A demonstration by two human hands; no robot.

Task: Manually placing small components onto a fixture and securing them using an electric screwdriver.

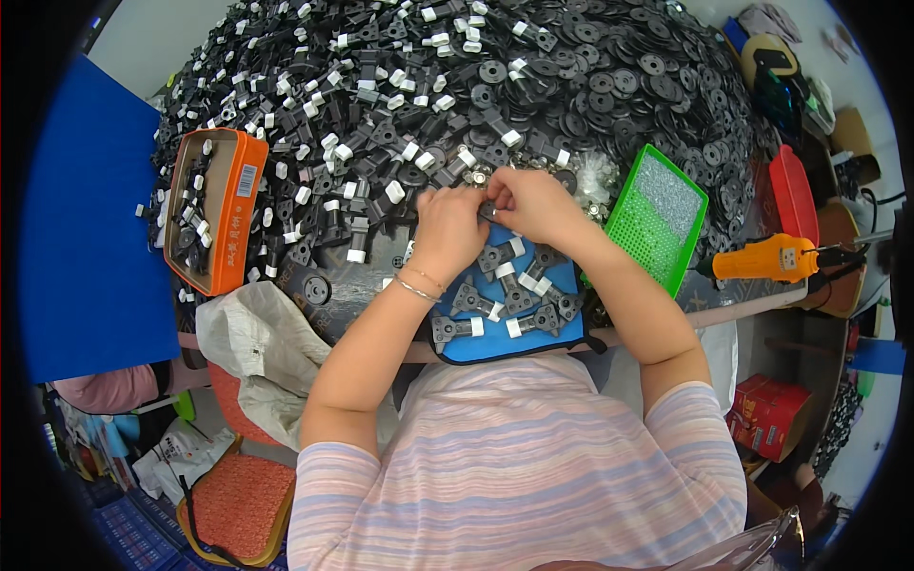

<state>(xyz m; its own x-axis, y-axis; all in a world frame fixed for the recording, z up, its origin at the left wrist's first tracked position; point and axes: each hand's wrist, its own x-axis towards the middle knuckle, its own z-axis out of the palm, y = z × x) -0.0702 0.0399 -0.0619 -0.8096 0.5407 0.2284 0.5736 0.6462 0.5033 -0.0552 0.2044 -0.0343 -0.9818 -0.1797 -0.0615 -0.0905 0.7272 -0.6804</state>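
Observation:
My left hand (449,225) and my right hand (531,202) meet at the near edge of the heap. The left fingers are closed around a black plastic part (487,211), mostly hidden by the hands. My right thumb and fingers are pinched together just above it; whatever is in that pinch is too small to make out. Small round metal pieces (479,178) lie just beyond the fingertips. Below my hands, a blue mat (465,347) carries several black parts with white end caps (515,294), lying at various angles.
A large heap of black white-capped parts (324,114) and black discs (652,65) covers the table. At left is an orange box (249,195); at right a green tray (678,271) of small silvery pieces, an orange electric screwdriver (766,259) and a red tray (792,198). A whitish sack (252,328) hangs at the front edge.

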